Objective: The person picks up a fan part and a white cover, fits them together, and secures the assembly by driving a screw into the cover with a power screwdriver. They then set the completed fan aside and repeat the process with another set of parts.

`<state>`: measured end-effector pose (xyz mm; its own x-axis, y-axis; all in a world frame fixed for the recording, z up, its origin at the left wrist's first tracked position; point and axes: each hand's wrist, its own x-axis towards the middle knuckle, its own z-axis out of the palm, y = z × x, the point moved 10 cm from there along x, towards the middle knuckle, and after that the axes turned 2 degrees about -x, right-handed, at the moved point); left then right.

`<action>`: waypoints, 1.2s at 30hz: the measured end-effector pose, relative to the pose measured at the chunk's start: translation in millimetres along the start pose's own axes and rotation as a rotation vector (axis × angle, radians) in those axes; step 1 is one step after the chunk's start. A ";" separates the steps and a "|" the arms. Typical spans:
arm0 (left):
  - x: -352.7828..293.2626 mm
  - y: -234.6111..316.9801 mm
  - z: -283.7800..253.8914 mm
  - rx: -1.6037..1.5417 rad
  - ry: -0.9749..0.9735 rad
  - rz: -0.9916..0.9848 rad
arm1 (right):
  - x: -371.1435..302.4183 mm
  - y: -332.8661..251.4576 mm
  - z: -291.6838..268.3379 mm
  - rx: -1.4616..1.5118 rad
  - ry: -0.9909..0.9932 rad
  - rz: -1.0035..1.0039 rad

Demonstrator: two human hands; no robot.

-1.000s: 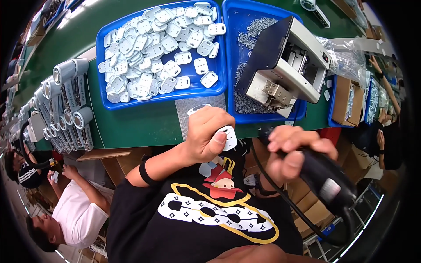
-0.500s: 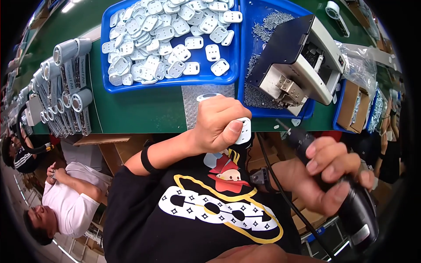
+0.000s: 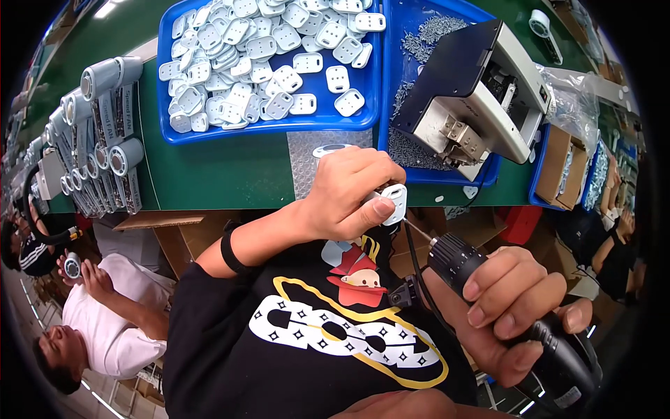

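My left hand [image 3: 349,192] is wrapped round a white handheld fan, mostly hidden by the fingers; a pale rounded part [image 3: 331,149] shows beyond the knuckles. At its near end, a white cover plate [image 3: 396,204] with small holes sits beside my thumb. My right hand [image 3: 513,297] grips a black electric screwdriver [image 3: 455,262] from the side. Its thin bit points up and left, with the tip at the plate's lower edge; whether it sits in a hole, I cannot tell.
Beyond my hands, a blue tray [image 3: 269,133] holds a heap of white cover plates [image 3: 237,63]. A screw feeder [image 3: 481,91] stands in another blue tray [image 3: 391,21] among loose screws. Several fans [image 3: 105,133] stand at the left. A black cable [image 3: 413,258] hangs near my right wrist.
The screwdriver has swung down and left, bringing its bit from above the table edge to the cover plate. My left hand has turned the plate slightly toward the bit.
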<state>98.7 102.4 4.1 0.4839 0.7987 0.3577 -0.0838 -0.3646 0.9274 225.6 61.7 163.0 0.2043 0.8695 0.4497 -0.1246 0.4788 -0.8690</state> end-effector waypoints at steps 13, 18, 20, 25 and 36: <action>2.9 4.3 4.9 0.043 0.008 0.035 | 9.4 22.0 11.4 0.041 -0.097 0.038; 1.3 2.3 3.2 0.056 0.013 0.036 | 2.6 21.0 6.1 0.069 -0.052 0.004; -2.9 -3.8 2.8 0.032 -0.010 0.007 | -3.6 20.4 3.2 0.059 -0.041 -0.016; 9.1 2.5 10.8 0.079 -0.021 0.005 | 7.4 21.5 -37.9 0.052 0.247 -0.106; 5.8 0.3 7.4 0.065 0.022 0.047 | 1.2 24.8 -37.5 -0.045 0.198 -0.027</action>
<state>107.9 103.4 5.6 0.4618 0.7900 0.4032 -0.0486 -0.4314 0.9009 259.2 70.1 134.3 0.3947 0.8131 0.4278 -0.0737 0.4921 -0.8674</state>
